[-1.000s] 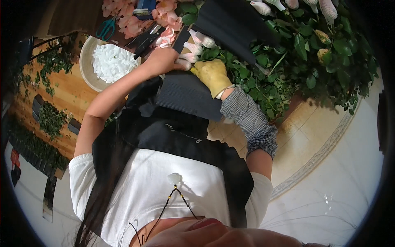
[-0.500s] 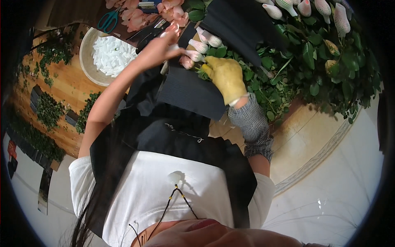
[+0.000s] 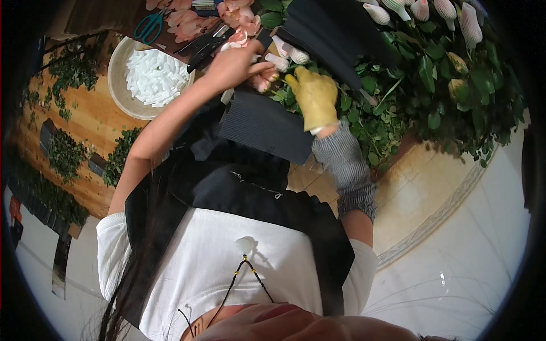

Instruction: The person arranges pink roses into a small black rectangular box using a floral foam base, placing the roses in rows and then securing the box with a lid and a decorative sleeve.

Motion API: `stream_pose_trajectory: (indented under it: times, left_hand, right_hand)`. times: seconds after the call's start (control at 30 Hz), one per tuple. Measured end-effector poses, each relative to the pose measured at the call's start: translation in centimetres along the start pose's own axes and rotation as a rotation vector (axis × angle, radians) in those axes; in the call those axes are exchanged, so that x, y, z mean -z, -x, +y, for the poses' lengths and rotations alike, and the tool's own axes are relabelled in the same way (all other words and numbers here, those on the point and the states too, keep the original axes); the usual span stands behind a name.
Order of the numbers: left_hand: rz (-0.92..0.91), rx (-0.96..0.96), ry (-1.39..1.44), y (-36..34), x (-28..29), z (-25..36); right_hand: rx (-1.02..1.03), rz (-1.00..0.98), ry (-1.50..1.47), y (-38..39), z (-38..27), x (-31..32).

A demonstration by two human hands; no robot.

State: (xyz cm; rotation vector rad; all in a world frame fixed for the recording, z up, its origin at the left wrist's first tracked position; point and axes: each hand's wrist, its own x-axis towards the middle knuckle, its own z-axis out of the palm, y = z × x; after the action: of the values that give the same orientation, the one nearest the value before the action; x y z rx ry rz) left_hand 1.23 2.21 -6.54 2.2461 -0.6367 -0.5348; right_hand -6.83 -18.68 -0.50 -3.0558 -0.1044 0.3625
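My bare left hand [image 3: 236,65] is bent with its fingertips on a pink rose head [image 3: 263,83]. Beside it lie rose heads in white foam-mesh sleeves [image 3: 295,53], their leafy stems running to the right. My right hand [image 3: 314,98], in a yellow glove, is curled among the leaves just right of the pink rose. What lies inside its fingers is hidden. Below both hands is a dark corrugated sheet [image 3: 266,126].
A round bowl [image 3: 115,77] of small white tubes stands at left. Near it are black-handled pliers [image 3: 206,45], teal scissors [image 3: 149,27] and loose pink petals [image 3: 187,27]. A dark board [image 3: 335,37] rises beyond my right hand; more sleeved roses [image 3: 444,12] and foliage [image 3: 483,85] fill the right.
My left hand has come down toward me onto the pink rose. My gloved right hand has shifted slightly, its wrist turning more upright.
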Motion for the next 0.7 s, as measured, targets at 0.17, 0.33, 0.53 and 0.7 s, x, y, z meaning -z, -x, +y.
stream_pose_trajectory:
  times: [0.17,0.33,0.53,0.7]
  left_hand:
    - [-0.001,-0.198,0.318,-1.4,-0.2,0.1]
    - [0.163,0.404,0.987,0.6,1.7,-2.1]
    - [-0.029,0.075,0.378,-2.9,0.1,1.9]
    - [-0.049,0.054,0.302,-3.8,-1.0,2.6]
  right_hand:
    - [-0.032,-0.064,0.068,-0.9,0.6,-2.0]
    - [0.023,-0.005,-0.077,0.1,1.7,-2.4]
    - [-0.173,0.169,-0.661,0.9,0.3,4.2]
    - [-0.142,0.135,-0.551,-1.2,-0.8,3.4]
